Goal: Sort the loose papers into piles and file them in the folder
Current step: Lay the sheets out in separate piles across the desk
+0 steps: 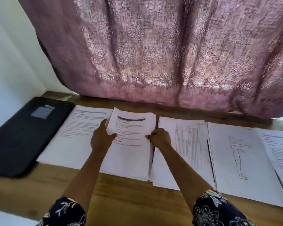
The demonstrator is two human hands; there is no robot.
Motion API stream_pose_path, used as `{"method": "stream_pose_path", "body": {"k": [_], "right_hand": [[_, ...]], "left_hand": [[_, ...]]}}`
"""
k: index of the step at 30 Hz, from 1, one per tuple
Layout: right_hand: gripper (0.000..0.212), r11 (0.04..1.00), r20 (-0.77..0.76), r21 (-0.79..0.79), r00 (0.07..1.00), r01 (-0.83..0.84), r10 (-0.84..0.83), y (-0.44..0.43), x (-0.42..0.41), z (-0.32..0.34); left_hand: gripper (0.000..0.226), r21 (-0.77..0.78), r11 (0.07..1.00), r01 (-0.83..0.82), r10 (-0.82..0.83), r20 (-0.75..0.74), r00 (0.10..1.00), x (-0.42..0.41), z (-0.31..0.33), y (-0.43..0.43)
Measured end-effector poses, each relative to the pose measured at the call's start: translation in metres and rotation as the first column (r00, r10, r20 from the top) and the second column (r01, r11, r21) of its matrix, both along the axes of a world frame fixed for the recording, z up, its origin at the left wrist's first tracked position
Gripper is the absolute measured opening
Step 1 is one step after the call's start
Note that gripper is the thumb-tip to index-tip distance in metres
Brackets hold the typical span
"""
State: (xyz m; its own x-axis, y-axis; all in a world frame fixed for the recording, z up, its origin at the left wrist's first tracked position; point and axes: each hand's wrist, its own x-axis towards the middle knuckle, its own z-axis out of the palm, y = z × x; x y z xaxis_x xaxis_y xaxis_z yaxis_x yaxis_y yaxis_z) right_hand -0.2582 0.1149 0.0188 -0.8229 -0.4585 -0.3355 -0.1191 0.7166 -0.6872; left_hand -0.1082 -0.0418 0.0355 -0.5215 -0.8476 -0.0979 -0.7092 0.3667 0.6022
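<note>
A stack of printed sheets with a dark header bar lies in the middle of the wooden table. My left hand grips its left edge and my right hand pinches its right edge. Other piles lie in a row: a text page to the left, a table page to the right, then a sheet with a drawn standing figure and another text page at the far right. A closed black folder rests at the far left.
A purple patterned curtain hangs along the table's back edge. A white wall stands on the left. Bare wood shows along the front of the table, between my forearms.
</note>
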Motion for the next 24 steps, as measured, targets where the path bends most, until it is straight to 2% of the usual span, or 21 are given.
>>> {"method": "stream_pose_path", "body": {"k": [5, 8, 12, 14, 18, 21, 24], "right_hand": [[0.030, 0.995, -0.063, 0.092, 0.997, -0.034, 0.040, 0.011, 0.001, 0.015], [0.032, 0.989, -0.193, 0.148, 0.980, -0.019, 0.047, 0.035, 0.002, 0.024], [0.024, 0.993, -0.244, 0.063, 0.967, 0.096, -0.078, 0.093, -0.009, 0.022], [0.024, 0.977, -0.297, 0.070, 0.939, 0.201, -0.171, 0.133, -0.023, 0.017], [0.024, 0.885, -0.480, 0.149, 0.815, 0.440, -0.324, 0.225, -0.056, 0.015], [0.027, 0.810, -0.591, 0.259, 0.749, 0.526, -0.298, 0.288, -0.083, 0.008], [0.031, 0.748, -0.627, 0.338, 0.730, 0.571, -0.274, 0.331, -0.102, 0.000]], "left_hand": [[0.066, -0.163, 0.986, 0.041, -0.023, 0.110, 0.994, 0.002, -0.008, -0.001], [0.060, -0.201, 0.977, 0.074, -0.063, 0.058, 0.996, -0.009, -0.007, 0.010], [0.053, -0.271, 0.932, 0.238, -0.251, -0.012, 0.968, -0.038, -0.014, 0.053], [0.048, -0.283, 0.907, 0.311, -0.336, -0.044, 0.941, -0.056, -0.018, 0.089], [0.043, -0.269, 0.814, 0.515, -0.556, -0.106, 0.824, -0.096, -0.023, 0.173], [0.041, -0.272, 0.701, 0.659, -0.701, -0.092, 0.707, -0.128, -0.027, 0.241], [0.040, -0.268, 0.587, 0.764, -0.802, -0.063, 0.594, -0.157, -0.032, 0.301]]}}
